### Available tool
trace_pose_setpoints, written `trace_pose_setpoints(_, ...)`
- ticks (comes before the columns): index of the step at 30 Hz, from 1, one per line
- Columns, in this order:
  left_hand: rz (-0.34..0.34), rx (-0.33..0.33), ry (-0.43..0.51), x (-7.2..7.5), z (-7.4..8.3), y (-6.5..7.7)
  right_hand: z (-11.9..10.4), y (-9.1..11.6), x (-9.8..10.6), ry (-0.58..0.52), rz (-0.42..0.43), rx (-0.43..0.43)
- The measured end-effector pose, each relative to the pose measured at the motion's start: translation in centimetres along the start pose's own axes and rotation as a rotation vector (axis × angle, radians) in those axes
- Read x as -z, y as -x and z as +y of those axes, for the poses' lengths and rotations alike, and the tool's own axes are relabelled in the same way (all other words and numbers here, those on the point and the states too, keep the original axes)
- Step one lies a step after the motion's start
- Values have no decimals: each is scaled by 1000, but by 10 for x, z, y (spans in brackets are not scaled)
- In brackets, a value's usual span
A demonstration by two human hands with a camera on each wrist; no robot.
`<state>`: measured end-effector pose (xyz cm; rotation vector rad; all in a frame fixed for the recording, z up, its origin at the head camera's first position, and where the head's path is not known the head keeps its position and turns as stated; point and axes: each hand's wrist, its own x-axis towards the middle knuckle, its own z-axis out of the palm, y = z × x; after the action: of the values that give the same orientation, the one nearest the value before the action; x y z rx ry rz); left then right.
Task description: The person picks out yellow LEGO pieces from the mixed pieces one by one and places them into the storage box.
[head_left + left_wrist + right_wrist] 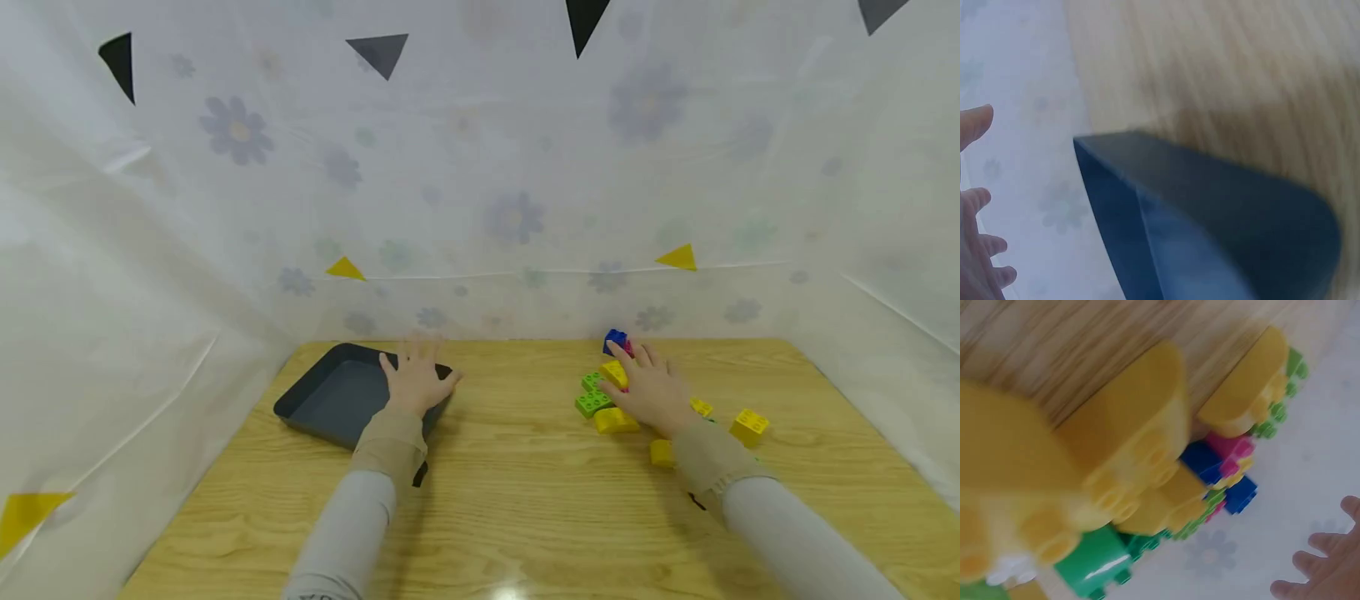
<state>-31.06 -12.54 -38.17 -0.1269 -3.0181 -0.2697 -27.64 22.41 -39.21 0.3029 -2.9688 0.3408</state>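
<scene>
My left hand (417,387), fingers spread, hovers over the right part of a dark rectangular baking tray (337,392). In the left wrist view the tray's wall (1210,187) lies apart from the fingers (991,244). Over a pile of toy building blocks my right hand (654,392) is stretched out with straight fingers, holding nothing. Around it are green blocks (595,403), a yellow curved block (617,421) and a blue block (615,340). The right wrist view shows pink blocks (1232,450) and a dark green block (1094,562) too. The hand hides part of the pile.
A yellow block (750,427) stands to the right of the pile, and another yellow block (662,453) lies nearer me. The wooden table (517,467) ends at the back against a flower-patterned curtain (510,217), which also hangs at both sides.
</scene>
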Motion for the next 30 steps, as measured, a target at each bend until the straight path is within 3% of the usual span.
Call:
trace_pose_setpoints(10,16,79,71,37,-56,-6,-46,-10,-6,-149,83,100)
trace_pose_setpoints(14,103,90,141,47,-82,-5,-63,-15,-11,-237,114,111)
trace_pose_setpoints(20,199,111,167,49,-118,-1,-90,-21,-23,-360,71,57)
trace_pose_setpoints(22,201,122,169,49,-128,1,-99,-22,-25,-412,56,39)
trace_pose_setpoints(30,97,210,104,45,-164,8,-134,-27,-38,-533,-26,-9)
